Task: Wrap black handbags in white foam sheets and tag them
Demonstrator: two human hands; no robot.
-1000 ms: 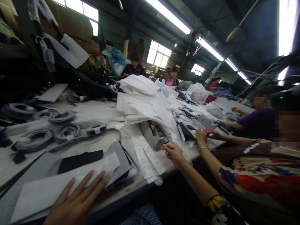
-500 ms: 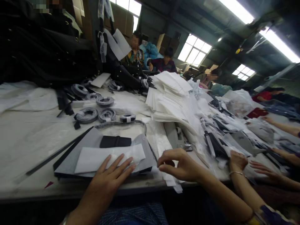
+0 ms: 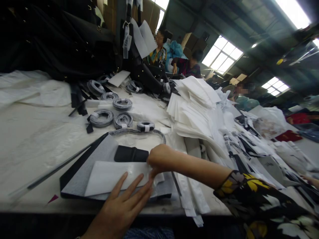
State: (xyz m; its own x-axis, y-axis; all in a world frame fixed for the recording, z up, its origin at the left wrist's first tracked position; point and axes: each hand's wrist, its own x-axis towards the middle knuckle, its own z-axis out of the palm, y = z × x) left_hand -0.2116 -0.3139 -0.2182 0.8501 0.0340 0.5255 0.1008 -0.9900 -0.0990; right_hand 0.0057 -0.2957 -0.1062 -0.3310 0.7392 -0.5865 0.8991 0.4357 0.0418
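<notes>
A dark bag (image 3: 68,176) lies flat on the table, with grey sheets (image 3: 99,154) over it and its strap curving behind. On top are a black band-wrapped piece (image 3: 129,153) and a white foam sheet (image 3: 109,174). My left hand (image 3: 127,204) rests open on the sheet's lower edge, fingers spread. My right hand (image 3: 160,159) is closed at the sheet's right end, with its fingertips down beside my left fingertips. Whatever those fingers hold, if anything, is hidden. Glossy clear film shows near them.
Several coiled straps (image 3: 101,118) lie behind the bag. A tall pile of white sheets (image 3: 196,106) stands to the right, with white strips (image 3: 191,196) hanging over the front edge. Black bags (image 3: 54,43) are heaped at the back left. Other people sit farther off.
My right hand has moved left, from beside the bag onto the foam sheet's right end. My left hand stays on the sheet. The view has turned slightly left.
</notes>
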